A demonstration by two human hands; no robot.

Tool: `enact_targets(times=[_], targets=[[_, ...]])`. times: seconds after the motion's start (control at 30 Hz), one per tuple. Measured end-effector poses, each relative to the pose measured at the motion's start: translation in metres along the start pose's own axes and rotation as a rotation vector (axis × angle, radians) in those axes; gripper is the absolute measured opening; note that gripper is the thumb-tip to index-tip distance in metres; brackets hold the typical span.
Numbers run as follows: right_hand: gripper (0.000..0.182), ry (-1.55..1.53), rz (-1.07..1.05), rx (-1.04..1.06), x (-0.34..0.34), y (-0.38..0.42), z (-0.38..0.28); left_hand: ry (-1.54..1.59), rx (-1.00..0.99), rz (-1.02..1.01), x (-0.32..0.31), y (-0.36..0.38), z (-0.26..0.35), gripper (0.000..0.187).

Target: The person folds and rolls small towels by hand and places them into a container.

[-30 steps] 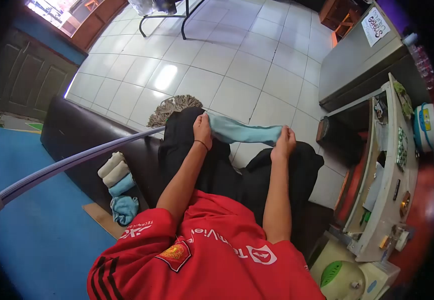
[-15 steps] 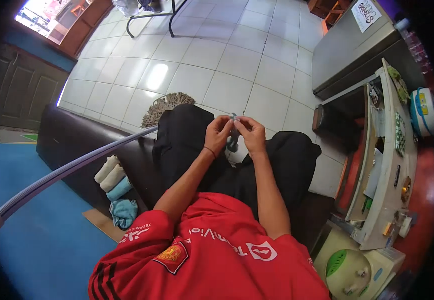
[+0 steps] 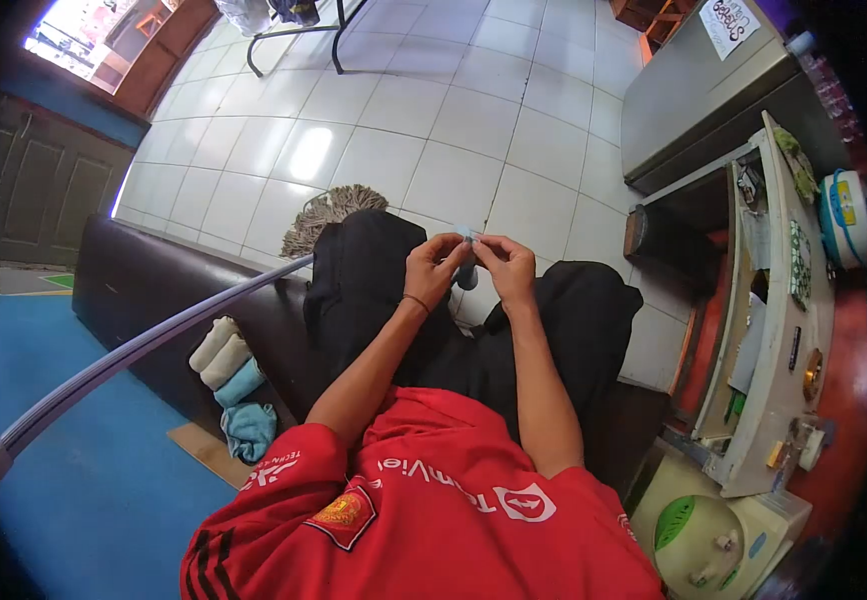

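Note:
Above my lap, my left hand [image 3: 432, 268] and my right hand [image 3: 508, 268] come together fingertip to fingertip. Between them they pinch the top of a small grey and light-blue piece of cloth [image 3: 467, 278], which looks like a sock. Its lower end hangs down between my knees, and my fingers hide part of it. To the left, beside my thigh, a small box or tray holds rolled cream cloths [image 3: 219, 355], a rolled light-blue cloth [image 3: 241, 383] and a looser, crumpled blue cloth [image 3: 251, 432].
A mop [image 3: 329, 215] lies on the tiled floor, its pole [image 3: 154, 345] slanting over the dark bench [image 3: 169, 255] on my left. An open-sided cabinet [image 3: 754, 330] and a water dispenser [image 3: 704, 535] stand at my right. A grey refrigerator [image 3: 699, 95] is farther back.
The hanging cloth has shifted between my fingers, and more light-blue now shows at its top. Both hands stay in nearly the same place, still pinching. The view has tilted slightly.

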State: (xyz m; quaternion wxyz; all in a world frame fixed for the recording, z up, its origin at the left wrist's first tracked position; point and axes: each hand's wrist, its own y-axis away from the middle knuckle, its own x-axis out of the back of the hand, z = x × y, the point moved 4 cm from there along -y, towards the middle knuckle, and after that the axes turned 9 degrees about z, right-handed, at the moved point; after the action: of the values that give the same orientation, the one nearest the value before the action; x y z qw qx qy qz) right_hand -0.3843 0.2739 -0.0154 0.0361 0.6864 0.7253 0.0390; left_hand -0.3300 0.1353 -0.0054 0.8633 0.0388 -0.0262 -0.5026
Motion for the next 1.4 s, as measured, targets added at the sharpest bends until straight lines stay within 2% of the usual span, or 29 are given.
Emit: enact_targets(times=[0.17, 0.5, 0.7, 0.77, 0.9, 1.0, 1.07, 1.1, 1.2, 1.33, 1.4], targets=[[0.017, -0.104, -0.128, -0.008, -0.004, 0.001, -0.002, 0.005, -0.063, 0.010, 0.000, 0.000, 0.002, 0.019], [0.020, -0.095, -0.106, -0.059, -0.001, 0.002, -0.004, -0.067, -0.120, 0.014, -0.002, 0.003, 0.007, 0.016], [0.020, -0.127, -0.184, 0.000, -0.002, 0.003, -0.008, 0.004, -0.036, -0.023, -0.002, 0.000, 0.001, 0.019], [0.028, -0.240, -0.204, -0.065, -0.003, 0.007, -0.018, -0.024, -0.048, -0.016, -0.001, 0.000, 0.001, 0.020], [0.033, -0.164, -0.270, -0.016, -0.004, 0.005, -0.010, -0.006, -0.065, 0.027, 0.004, -0.002, -0.003, 0.021], [0.033, -0.188, -0.275, -0.122, -0.004, 0.001, 0.000, -0.026, -0.044, -0.018, 0.002, -0.003, -0.002, 0.018], [0.041, 0.125, -0.237, -0.110, 0.001, -0.002, 0.010, -0.027, -0.096, -0.056, 0.000, 0.000, 0.002, 0.017], [0.041, 0.125, -0.234, -0.111, 0.002, 0.000, 0.013, -0.027, -0.147, -0.097, -0.003, 0.002, 0.005, 0.016], [0.059, 0.590, -0.126, 0.184, 0.005, 0.003, 0.011, 0.106, -0.153, -0.207, -0.007, 0.007, 0.013, 0.014], [0.054, 0.500, -0.083, 0.262, 0.007, 0.001, 0.009, 0.174, -0.117, -0.249, -0.006, 0.010, 0.022, 0.013], [0.048, 0.635, -0.098, 0.395, 0.008, -0.003, 0.012, 0.187, -0.119, -0.179, -0.001, 0.004, 0.018, 0.012]])
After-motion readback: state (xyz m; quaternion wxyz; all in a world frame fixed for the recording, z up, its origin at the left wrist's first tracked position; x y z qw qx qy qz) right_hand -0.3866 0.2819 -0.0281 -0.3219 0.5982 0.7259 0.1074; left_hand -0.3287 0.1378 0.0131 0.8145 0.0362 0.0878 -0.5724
